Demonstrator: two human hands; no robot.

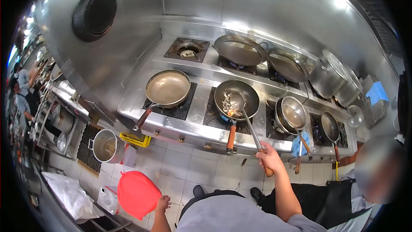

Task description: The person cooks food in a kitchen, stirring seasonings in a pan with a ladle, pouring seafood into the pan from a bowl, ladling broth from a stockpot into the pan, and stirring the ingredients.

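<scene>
My right hand [270,157] is closed round the handle of a long metal ladle [254,134]. The ladle's bowl rests in a dark wok [249,91] on a front burner, among sliced food [226,103] that looks like mushrooms. The wok's wooden handle [231,138] points toward me with no hand on it. Low at the left, my left hand [163,203] is beside the edge of a red round item [136,194]; its fingers are partly seen, and whether they grip it is unclear.
An empty pan [168,87] sits left of the wok, a strainer over a pan [293,111] and a small pan [329,126] right. Large pans [239,50] and tall pots [328,75] stand behind. A co-worker [343,197] is close at my right. A pot [105,146] stands at left.
</scene>
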